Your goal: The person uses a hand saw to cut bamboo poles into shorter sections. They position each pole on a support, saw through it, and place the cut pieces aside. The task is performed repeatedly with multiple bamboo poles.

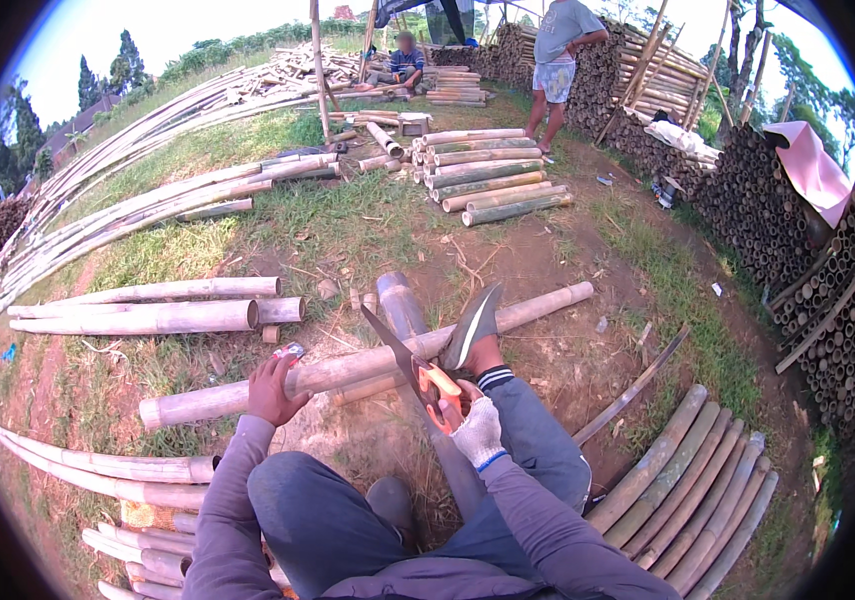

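Note:
A long pale bamboo pole point(358, 368) lies aslant before me, crossing a darker bamboo length point(403, 305) beneath it. My left hand point(276, 390), bare, grips the pole toward its left end. In a white knit glove, my right hand point(478, 430) is closed round the orange handle of a handsaw point(435, 385). The saw's dark blade point(388, 338) slants up and left across the pole; whether its teeth are in the bamboo I cannot tell. My shod foot point(473, 328) rests on the pole just right of the blade.
Thick bamboo lengths point(148, 318) lie at left, with more cut poles point(688, 480) at lower right. A stack of cut bamboo point(493, 170) stands ahead. Two people, one seated point(407, 65) and one standing point(560, 50), are at the back. Piled bamboo point(828, 310) lines the right side.

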Demonstrator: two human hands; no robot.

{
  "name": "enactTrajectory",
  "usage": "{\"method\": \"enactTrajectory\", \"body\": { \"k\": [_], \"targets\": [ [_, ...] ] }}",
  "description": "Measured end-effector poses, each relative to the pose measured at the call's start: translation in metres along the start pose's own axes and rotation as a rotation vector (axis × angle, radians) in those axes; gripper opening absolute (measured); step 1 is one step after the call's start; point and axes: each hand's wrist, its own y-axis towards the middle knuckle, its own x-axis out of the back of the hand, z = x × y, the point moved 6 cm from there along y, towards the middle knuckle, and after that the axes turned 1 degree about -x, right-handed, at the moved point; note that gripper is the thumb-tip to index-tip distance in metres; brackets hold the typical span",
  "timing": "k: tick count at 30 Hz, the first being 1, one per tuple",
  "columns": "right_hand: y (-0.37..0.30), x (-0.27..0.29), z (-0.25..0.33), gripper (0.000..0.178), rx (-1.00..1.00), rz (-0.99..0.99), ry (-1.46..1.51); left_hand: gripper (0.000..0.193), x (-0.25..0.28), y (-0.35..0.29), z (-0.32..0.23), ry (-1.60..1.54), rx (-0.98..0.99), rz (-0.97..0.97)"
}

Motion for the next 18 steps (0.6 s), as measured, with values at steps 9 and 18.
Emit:
{"method": "enactTrajectory", "body": {
  "k": [9, 18],
  "targets": [
    [-0.047, 0.118, -0.04, 0.057, -0.19, 0.003, -1.108, 0.077, -0.006, -0.188, 0.004, -2.029, 0.568, 0.353],
    [-0.052, 0.105, -0.053, 0.056, -0.06, -0.006, -1.128, 0.078, 0.071, -0.221, -0.038, -2.097, 0.45, 0.044]
  ]
}}
